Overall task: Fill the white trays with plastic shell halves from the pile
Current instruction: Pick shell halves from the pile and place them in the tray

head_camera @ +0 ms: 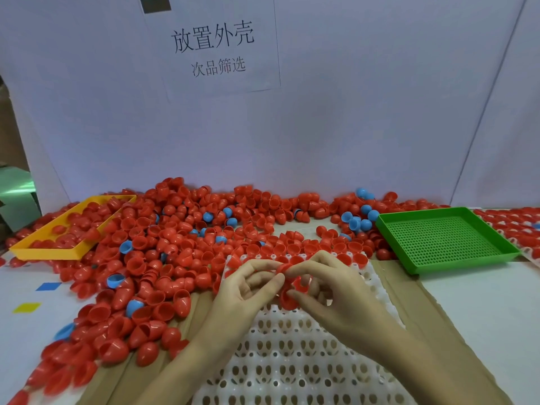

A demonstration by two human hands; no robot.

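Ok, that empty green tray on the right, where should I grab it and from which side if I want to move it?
Grip the green tray by its raised rim at the near right corner, coming from the right. It lies flat with low upright walls, so fingers can hook over the edge. Its left side sits against the pile of red shells, which would probably crowd a grasp there.

Operator's body: two bare forearms and hands

Left hand (248,287) and right hand (327,290): no gloves, rings, watches or sleeves visible; forearms uncovered to the frame edge; short, unpainted nails.
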